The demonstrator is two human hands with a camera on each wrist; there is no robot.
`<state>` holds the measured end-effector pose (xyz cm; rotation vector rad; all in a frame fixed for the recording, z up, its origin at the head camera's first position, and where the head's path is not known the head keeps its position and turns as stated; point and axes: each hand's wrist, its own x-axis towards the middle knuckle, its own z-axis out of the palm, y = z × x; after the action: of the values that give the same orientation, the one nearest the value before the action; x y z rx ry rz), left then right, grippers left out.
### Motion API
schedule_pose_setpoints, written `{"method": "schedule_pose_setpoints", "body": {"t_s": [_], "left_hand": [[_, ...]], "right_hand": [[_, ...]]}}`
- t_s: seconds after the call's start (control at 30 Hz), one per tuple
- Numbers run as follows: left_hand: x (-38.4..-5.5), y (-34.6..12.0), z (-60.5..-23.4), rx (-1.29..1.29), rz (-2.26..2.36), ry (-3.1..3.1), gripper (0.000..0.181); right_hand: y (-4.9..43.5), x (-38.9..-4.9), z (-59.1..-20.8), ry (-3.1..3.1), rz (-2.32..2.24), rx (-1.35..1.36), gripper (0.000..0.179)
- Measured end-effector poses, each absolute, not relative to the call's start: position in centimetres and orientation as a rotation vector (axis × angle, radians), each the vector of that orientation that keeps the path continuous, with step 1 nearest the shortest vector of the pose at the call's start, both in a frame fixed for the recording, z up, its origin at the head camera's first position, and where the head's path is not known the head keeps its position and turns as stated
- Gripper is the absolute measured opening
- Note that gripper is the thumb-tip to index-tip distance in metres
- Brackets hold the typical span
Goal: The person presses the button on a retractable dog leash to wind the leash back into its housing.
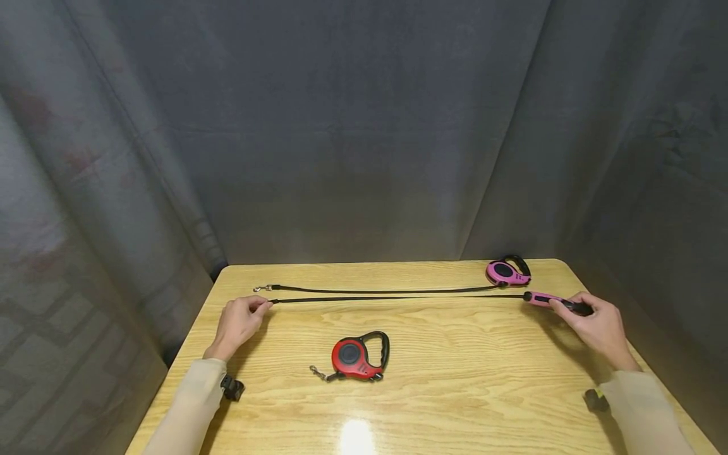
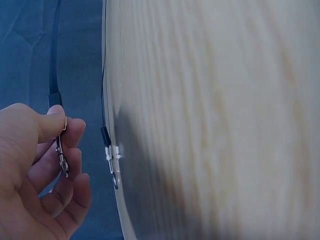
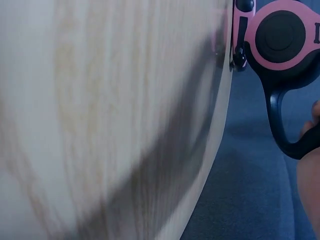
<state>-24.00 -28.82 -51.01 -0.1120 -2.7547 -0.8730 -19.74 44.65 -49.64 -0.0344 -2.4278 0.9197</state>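
Pink leash reel (image 3: 280, 36), gripped by the right hand (image 1: 597, 325), could rewind its tape (image 2: 54, 55) if the left hand (image 1: 239, 322), pinching the clip (image 2: 62, 161), slips.

Dark grey curtain (image 1: 352, 139), wood-grain table (image 1: 472, 385), bright glare (image 1: 357, 437)

two pink leashes (image 1: 503, 270) (image 1: 540, 299), one red leash (image 1: 349, 355); three clips (image 1: 262, 289) (image 1: 318, 372) (image 2: 63, 164), one table (image 1: 455, 379)
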Motion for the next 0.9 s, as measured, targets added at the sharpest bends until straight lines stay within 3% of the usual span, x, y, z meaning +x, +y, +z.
{"method": "schedule_pose_setpoints", "body": {"t_s": [0.9], "left_hand": [[-23.7, -27.3, -50.3, -0.193, -0.868, -2.740, 0.016]], "right_hand": [[41.1, -20.2, -49.4, -2.512, 0.945, 0.144, 0.022]]}}
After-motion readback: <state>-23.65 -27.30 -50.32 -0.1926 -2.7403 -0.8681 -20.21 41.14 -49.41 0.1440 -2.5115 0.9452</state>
